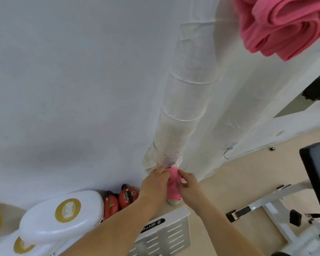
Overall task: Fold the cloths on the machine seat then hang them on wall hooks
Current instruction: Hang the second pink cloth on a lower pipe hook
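1. The wall (pixel 63 71) w/ a wrapped white pipe (pixel 185 100) runs up from right behind the grip. Both hands are working at the wall, so I'd say this is the hanging stage, not the folding.
2. The big pink cloth (pixel 284 26) is well above & to the right of the grip, bunched in folds. It looks hung already, but its hook isn't visible, so that's only my read.
3. The machine seat (pixel 318 174), a black pad, is off to the right of the grip, well apart. Only part of it shows, so can't tell if more cloths wait on it.
4. The small pink cloth (pixel 174 185) is a narrow bundle. Its top end is against the pipe's base & the rest droops btw the two hands.
5. The left hand (pixel 155 182) has fingers curled on the cloth's left side. The right hand (pixel 188 183) pinches its right edge w/ thumb & fingers.
6. A metal hook (pixel 227 154) sits on the wall up & right of the grip, bare. What the cloth's top catches on is hidden.
7. Est.: one cloth prob. done, this one mid-hang & not let go yet. Rest unknown.
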The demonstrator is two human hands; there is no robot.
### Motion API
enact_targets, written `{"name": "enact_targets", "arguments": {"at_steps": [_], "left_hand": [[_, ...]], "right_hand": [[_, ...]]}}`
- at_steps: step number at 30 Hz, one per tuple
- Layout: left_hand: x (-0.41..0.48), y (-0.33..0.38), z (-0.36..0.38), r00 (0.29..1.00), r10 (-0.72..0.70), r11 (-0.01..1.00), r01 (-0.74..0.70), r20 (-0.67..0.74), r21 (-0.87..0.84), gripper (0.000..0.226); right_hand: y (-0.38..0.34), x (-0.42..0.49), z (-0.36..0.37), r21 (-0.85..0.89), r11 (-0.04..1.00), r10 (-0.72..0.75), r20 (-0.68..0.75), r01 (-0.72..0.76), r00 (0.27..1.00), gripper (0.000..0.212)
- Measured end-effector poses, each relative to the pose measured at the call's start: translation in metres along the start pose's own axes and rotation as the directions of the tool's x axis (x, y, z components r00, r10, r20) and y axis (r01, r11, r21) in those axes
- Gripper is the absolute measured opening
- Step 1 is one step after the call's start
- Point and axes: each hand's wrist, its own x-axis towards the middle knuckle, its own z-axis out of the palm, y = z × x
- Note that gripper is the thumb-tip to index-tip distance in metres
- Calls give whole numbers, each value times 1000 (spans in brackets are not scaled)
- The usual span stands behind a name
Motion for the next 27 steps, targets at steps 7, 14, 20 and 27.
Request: {"name": "enact_targets", "arguments": {"at_steps": [7, 14, 20, 27], "left_hand": [[0, 6, 30, 896, -411, 855, 315, -167, -413, 14], [-8, 10, 34, 906, -406, 820, 305, -118, -484, 26], [-5, 13, 39, 949, -283, 937, 242, -139, -253, 35], [6, 7, 43, 954, -234, 968, 211, -185, -139, 23]], "right_hand": [[13, 10, 9, 158, 986, 39, 36, -44, 999, 49], [18, 13, -6, 112, 994, -18, 113, 6, 993, 47], [24, 19, -5, -26, 997, -71, 99, 74, 993, 54], [28, 34, 11, -246, 953, -184, -18, 174, 983, 34]]}}
